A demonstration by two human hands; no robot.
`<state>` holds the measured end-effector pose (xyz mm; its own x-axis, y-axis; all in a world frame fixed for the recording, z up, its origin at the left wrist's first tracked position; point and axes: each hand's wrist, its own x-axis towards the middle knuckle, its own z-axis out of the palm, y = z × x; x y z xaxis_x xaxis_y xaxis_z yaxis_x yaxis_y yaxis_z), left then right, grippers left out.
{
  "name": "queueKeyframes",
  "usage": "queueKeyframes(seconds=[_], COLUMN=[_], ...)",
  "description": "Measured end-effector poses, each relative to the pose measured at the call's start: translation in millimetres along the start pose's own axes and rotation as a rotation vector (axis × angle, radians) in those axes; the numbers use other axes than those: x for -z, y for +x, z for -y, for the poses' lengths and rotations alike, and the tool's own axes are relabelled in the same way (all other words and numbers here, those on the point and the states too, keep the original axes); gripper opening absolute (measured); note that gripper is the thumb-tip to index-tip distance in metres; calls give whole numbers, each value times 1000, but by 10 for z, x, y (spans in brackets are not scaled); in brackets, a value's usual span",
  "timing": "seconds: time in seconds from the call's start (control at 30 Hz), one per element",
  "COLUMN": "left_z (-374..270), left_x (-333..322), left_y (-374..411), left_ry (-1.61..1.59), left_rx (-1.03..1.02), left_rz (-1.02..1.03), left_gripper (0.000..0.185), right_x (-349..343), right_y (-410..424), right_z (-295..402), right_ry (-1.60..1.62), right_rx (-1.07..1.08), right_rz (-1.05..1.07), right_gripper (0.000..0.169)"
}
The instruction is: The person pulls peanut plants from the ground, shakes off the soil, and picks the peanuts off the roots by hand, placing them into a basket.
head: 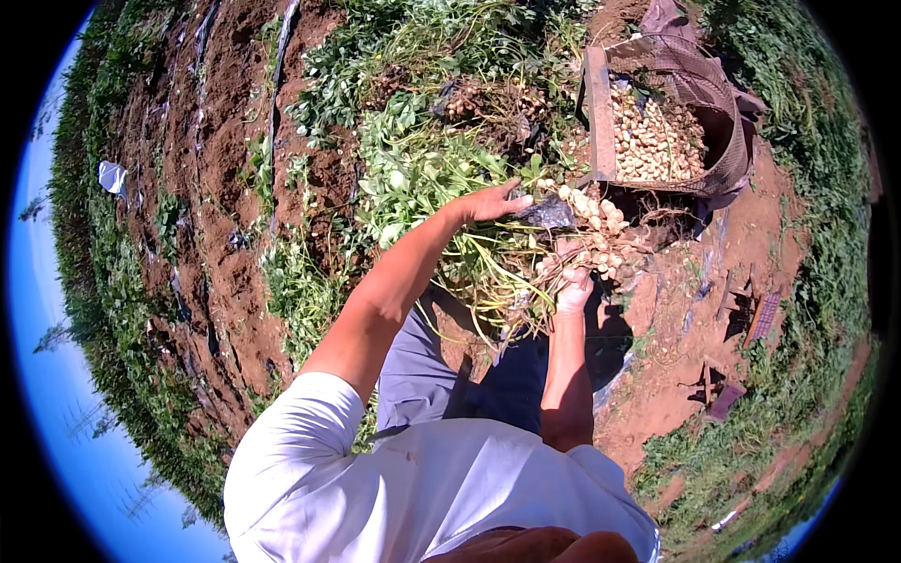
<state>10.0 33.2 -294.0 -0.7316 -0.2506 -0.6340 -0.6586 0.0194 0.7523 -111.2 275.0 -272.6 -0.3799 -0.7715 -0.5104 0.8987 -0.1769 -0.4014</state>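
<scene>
A bunch of uprooted peanut plants (493,271) lies across in front of me, its leaves to the left and its pods (598,218) to the right. My right hand (574,281) is closed around the stems just below the pods. My left hand (496,203) is spread over the plants, fingers apart, its fingertips beside a scrap of black plastic film (552,212) caught among the roots. Just beyond the pods stands a container with a wooden front board (600,116) and curved mesh sides, holding many loose peanuts (651,137).
More pulled peanut plants (422,42) are heaped beyond my hands. Brown cloth (669,21) hangs around the mesh. Rows of red soil with plastic film strips (281,56) run at the left. A small low seat or frame (766,315) and another object (725,400) lie at the right.
</scene>
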Motion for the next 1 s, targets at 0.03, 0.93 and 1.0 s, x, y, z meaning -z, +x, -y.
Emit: queueKeyframes(seconds=[0.03,0.93,1.0], left_z=[6,-1865,-1747], left_x=[-175,-1769,-2059], left_y=[-36,-255,-202], left_ry=[31,531,781], left_rx=[14,63,-143], left_rz=[-9,-85,-320], left_gripper=[114,70,58], right_x=[-103,1768,1211], right_y=[-46,-429,-636], right_z=[119,1119,1119], right_ry=[33,-123,304], right_rx=[-10,-214,-113], right_rz=[-7,-232,-125], right_gripper=[53,41,65])
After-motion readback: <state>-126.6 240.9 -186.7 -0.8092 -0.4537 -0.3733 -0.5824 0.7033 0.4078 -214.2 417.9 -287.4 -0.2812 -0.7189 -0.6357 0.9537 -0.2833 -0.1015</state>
